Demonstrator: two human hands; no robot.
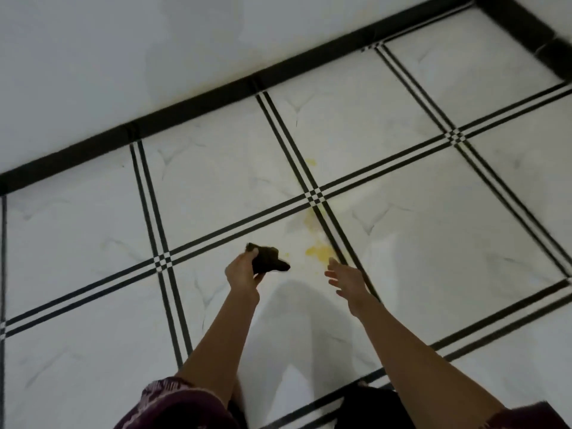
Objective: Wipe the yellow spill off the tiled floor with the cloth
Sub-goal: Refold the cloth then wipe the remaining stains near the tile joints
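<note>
A yellow spill (319, 251) lies on the white tiled floor (216, 187), with fainter yellow patches trailing up past the black tile crossing toward the wall. My left hand (243, 272) grips a small crumpled dark cloth (268, 258), held above the floor just left of the spill. My right hand (346, 278) is stretched out with straight fingers, its tips at the lower edge of the main yellow patch, holding nothing.
A white wall (123, 57) with a black skirting strip (198, 102) runs across the top. Double black lines (161, 230) divide the large marble-look tiles. My shadow falls on the floor between my arms. Dark patterned clothing shows at the bottom edge.
</note>
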